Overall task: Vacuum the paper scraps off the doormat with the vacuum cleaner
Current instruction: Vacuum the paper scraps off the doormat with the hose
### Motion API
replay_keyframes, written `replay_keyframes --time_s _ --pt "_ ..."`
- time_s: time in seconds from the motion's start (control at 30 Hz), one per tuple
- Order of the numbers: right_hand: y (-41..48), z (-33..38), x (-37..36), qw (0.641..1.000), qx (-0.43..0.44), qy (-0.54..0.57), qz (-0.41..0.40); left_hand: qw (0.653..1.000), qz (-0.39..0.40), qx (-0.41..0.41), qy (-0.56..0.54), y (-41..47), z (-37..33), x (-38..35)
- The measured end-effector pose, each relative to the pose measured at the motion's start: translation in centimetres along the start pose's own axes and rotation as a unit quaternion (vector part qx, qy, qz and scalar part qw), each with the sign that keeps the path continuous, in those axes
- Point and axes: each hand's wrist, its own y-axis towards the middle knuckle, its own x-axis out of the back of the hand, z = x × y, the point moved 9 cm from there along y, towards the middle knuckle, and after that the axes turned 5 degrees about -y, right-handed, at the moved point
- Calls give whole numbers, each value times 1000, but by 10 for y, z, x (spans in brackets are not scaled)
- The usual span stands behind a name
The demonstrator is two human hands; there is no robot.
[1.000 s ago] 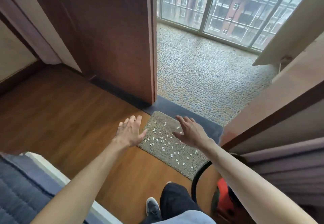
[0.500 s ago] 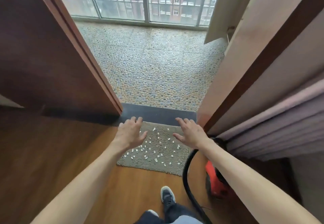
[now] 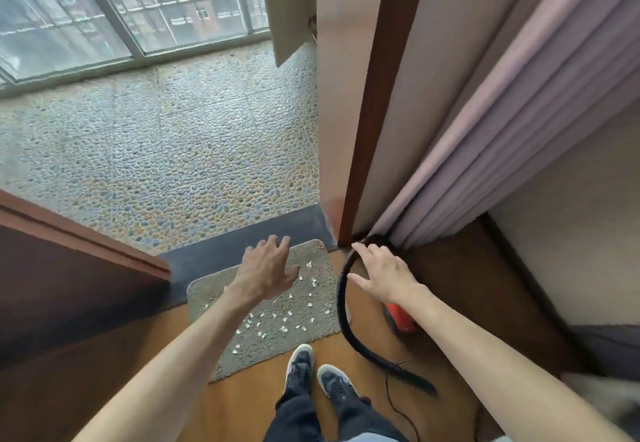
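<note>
- One doormat (image 3: 211, 298) lies at the balcony doorway, with about two dozen paper scraps (image 3: 263, 334) scattered on it.
- One red vacuum cleaner (image 3: 401, 318) sits to its right, and one black hose (image 3: 342, 306) curves along the doormat's right edge.
- Two hands, fingers spread, hold nothing: left hand (image 3: 266, 273) over the doormat, right hand (image 3: 384, 277) over the hose.
- Two shoes (image 3: 300, 365) stand at the doormat's near edge.

One doormat (image 3: 204, 291) is counted, with roughly two dozen paper scraps (image 3: 284, 328) on it, too small for an exact tally. One vacuum cleaner (image 3: 401, 318), one hose (image 3: 341, 299), one left hand (image 3: 265, 273), one right hand (image 3: 386, 277) and two shoes (image 3: 299, 367) are seen
</note>
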Motion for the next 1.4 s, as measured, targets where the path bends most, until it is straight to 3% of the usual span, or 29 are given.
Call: replay_keyframes --time_s 0.37,0.8,1.03,1.4 --pt "-59 -53 -32 978 -192 75 0 975 69 -197 71 57 -62 -26" --pt "-198 -130 -98 896 -401 183 -49 887 126 -412 167 66 -235 -113" --pt "-257 -152 -175 861 -443 247 -31 860 175 -439 192 43 -290 -187" --pt "-273 -167 -326 822 -456 339 9 832 241 -425 263 35 -308 -321"
